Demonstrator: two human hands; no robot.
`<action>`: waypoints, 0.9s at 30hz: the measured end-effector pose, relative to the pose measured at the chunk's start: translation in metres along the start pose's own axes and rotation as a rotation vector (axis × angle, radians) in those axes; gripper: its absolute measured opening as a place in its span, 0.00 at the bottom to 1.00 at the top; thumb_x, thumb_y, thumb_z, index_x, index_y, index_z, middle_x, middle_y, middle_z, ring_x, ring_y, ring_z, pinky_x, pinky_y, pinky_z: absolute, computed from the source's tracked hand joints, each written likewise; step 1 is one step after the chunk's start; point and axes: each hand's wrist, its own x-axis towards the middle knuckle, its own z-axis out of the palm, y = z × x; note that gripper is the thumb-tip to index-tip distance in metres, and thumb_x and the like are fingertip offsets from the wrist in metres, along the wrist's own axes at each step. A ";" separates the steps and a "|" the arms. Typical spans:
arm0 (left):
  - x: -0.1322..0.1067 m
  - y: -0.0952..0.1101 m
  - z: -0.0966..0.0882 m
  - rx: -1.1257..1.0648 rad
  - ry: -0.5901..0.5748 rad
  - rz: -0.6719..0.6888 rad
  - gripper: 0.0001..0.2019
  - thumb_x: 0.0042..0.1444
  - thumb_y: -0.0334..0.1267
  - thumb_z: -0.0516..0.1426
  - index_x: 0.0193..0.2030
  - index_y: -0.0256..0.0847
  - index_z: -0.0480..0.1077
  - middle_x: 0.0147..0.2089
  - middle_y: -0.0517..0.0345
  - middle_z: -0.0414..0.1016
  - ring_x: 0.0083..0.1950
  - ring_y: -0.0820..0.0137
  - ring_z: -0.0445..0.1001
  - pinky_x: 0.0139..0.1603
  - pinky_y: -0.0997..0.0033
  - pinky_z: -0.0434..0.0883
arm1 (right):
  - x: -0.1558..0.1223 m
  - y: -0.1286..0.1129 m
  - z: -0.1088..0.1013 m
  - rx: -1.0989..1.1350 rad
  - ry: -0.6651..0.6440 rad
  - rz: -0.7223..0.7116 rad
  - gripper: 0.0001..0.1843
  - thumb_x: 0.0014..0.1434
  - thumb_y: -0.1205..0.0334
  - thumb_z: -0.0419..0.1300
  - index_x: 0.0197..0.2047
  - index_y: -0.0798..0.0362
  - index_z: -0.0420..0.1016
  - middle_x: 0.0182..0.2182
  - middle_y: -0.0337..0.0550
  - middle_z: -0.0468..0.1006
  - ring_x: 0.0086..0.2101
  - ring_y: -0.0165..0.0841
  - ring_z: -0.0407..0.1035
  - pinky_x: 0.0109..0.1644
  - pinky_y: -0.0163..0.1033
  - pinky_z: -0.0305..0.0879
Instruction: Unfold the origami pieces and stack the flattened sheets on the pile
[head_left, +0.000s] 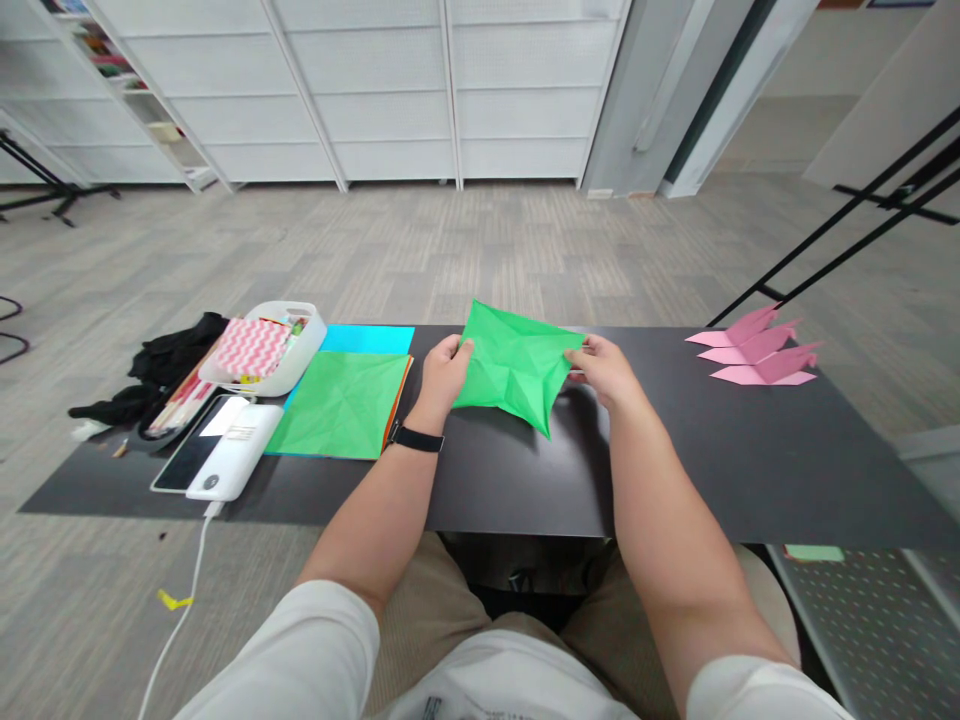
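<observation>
A creased green sheet of paper (514, 362) is held up over the dark table between both hands. My left hand (448, 372) pinches its left edge, thumb on top. On the opposite side, my right hand (602, 370) grips the right corner between thumb and fingers. Fold lines cross the sheet, and its lower corner points down toward me. To the left of my left hand lies a stack of coloured paper with a creased green sheet (341, 400) on top and a blue sheet (371, 339) showing behind it.
Several pink folded paper birds (757, 352) stand at the table's right end. On the left are a white basket (304, 370), a white power bank (235, 450) with a cable, a phone (191, 455) and black cloth (176, 350). The black table (517, 495) ends just before my lap.
</observation>
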 end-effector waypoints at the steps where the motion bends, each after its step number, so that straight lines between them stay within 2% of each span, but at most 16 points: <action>1: 0.001 -0.001 -0.001 0.014 -0.005 0.016 0.11 0.62 0.47 0.64 0.33 0.43 0.74 0.31 0.61 0.73 0.40 0.66 0.73 0.42 0.72 0.70 | 0.000 -0.001 -0.003 0.009 0.012 -0.010 0.17 0.45 0.56 0.73 0.38 0.49 0.76 0.32 0.39 0.83 0.29 0.32 0.76 0.30 0.34 0.70; 5: 0.002 -0.006 0.000 0.021 -0.053 0.041 0.12 0.58 0.49 0.67 0.34 0.43 0.76 0.31 0.60 0.76 0.40 0.64 0.76 0.43 0.70 0.73 | 0.002 -0.004 -0.014 0.016 0.043 -0.091 0.19 0.46 0.50 0.73 0.39 0.49 0.78 0.30 0.36 0.81 0.28 0.29 0.71 0.30 0.34 0.64; 8: 0.004 -0.008 -0.001 -0.021 -0.039 0.045 0.11 0.53 0.48 0.70 0.34 0.43 0.79 0.33 0.57 0.80 0.42 0.61 0.78 0.45 0.66 0.75 | 0.002 -0.006 -0.020 -0.023 0.073 -0.221 0.18 0.48 0.45 0.72 0.32 0.50 0.79 0.25 0.35 0.77 0.25 0.29 0.66 0.30 0.35 0.60; 11: 0.005 -0.008 -0.006 0.035 0.013 0.097 0.11 0.51 0.47 0.72 0.33 0.43 0.82 0.36 0.54 0.83 0.44 0.59 0.80 0.48 0.64 0.75 | -0.001 -0.011 -0.024 -0.155 0.132 -0.341 0.18 0.53 0.43 0.70 0.28 0.50 0.79 0.21 0.34 0.73 0.24 0.30 0.65 0.30 0.37 0.59; 13: 0.005 -0.008 -0.010 0.122 0.022 0.154 0.12 0.53 0.48 0.71 0.33 0.42 0.83 0.38 0.54 0.84 0.45 0.59 0.81 0.49 0.64 0.76 | -0.005 -0.015 -0.026 -0.293 0.194 -0.378 0.19 0.55 0.42 0.69 0.28 0.50 0.81 0.18 0.34 0.72 0.22 0.31 0.66 0.31 0.38 0.60; 15: 0.004 -0.007 -0.013 0.191 0.019 0.158 0.14 0.56 0.52 0.70 0.35 0.42 0.83 0.35 0.55 0.84 0.40 0.62 0.82 0.43 0.67 0.76 | -0.010 -0.019 -0.026 -0.405 0.239 -0.386 0.20 0.57 0.41 0.69 0.28 0.49 0.81 0.16 0.35 0.73 0.21 0.33 0.68 0.30 0.38 0.62; 17: 0.003 -0.006 -0.014 0.211 0.009 0.094 0.19 0.57 0.56 0.68 0.41 0.42 0.84 0.27 0.59 0.79 0.30 0.66 0.79 0.32 0.71 0.74 | -0.015 -0.022 -0.024 -0.428 0.234 -0.372 0.21 0.58 0.40 0.68 0.29 0.50 0.80 0.17 0.37 0.75 0.21 0.33 0.71 0.29 0.37 0.64; 19: 0.001 -0.004 -0.012 0.180 -0.011 0.041 0.24 0.56 0.61 0.68 0.45 0.40 0.83 0.23 0.61 0.76 0.23 0.69 0.76 0.24 0.74 0.71 | -0.017 -0.024 -0.021 -0.359 0.189 -0.339 0.23 0.58 0.38 0.68 0.29 0.50 0.79 0.19 0.38 0.78 0.21 0.33 0.73 0.28 0.36 0.67; 22: -0.001 -0.001 -0.009 0.096 -0.028 0.069 0.27 0.54 0.62 0.69 0.45 0.38 0.83 0.32 0.56 0.83 0.25 0.69 0.79 0.21 0.75 0.72 | -0.018 -0.027 -0.018 -0.159 0.140 -0.294 0.26 0.53 0.35 0.71 0.29 0.51 0.76 0.20 0.37 0.77 0.21 0.32 0.75 0.26 0.35 0.71; 25: -0.003 0.004 -0.007 0.006 -0.049 0.100 0.27 0.54 0.60 0.69 0.49 0.38 0.83 0.42 0.51 0.86 0.32 0.65 0.84 0.26 0.71 0.78 | -0.021 -0.034 -0.020 0.028 0.125 -0.280 0.27 0.48 0.36 0.75 0.32 0.51 0.77 0.23 0.35 0.77 0.24 0.32 0.78 0.27 0.34 0.73; 27: -0.005 0.009 -0.006 -0.051 -0.097 0.149 0.24 0.56 0.56 0.69 0.50 0.38 0.83 0.49 0.48 0.87 0.42 0.61 0.87 0.39 0.64 0.84 | -0.028 -0.040 -0.023 0.104 0.110 -0.294 0.26 0.48 0.39 0.77 0.37 0.50 0.80 0.27 0.37 0.81 0.28 0.33 0.80 0.31 0.36 0.78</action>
